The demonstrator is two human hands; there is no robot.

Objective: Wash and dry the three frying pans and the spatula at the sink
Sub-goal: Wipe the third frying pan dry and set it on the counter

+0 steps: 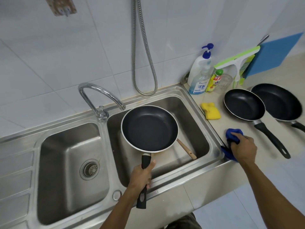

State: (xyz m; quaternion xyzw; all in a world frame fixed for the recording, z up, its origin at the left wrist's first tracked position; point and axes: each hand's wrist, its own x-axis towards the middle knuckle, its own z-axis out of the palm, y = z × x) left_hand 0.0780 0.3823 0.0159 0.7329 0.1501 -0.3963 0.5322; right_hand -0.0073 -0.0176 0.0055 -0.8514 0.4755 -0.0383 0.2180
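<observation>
My left hand (141, 175) grips the black handle of a dark non-stick frying pan (149, 128) and holds it level over the right sink basin (194, 111). Under the pan lies a spatula; only its wooden handle (187, 149) shows. My right hand (242, 147) grips a blue cloth (231, 137) on the counter at the sink's right edge. Two more dark frying pans (244, 104) (279, 101) sit on the counter to the right, handles pointing toward me.
A chrome tap (100, 95) arches over the divider, with the left basin (69, 162) and its drain beside it. A yellow sponge (211, 111), soap bottles (200, 71), a green squeegee (236, 61) and a blue board (277, 53) stand at the counter's back. A shower hose (145, 63) hangs on the wall.
</observation>
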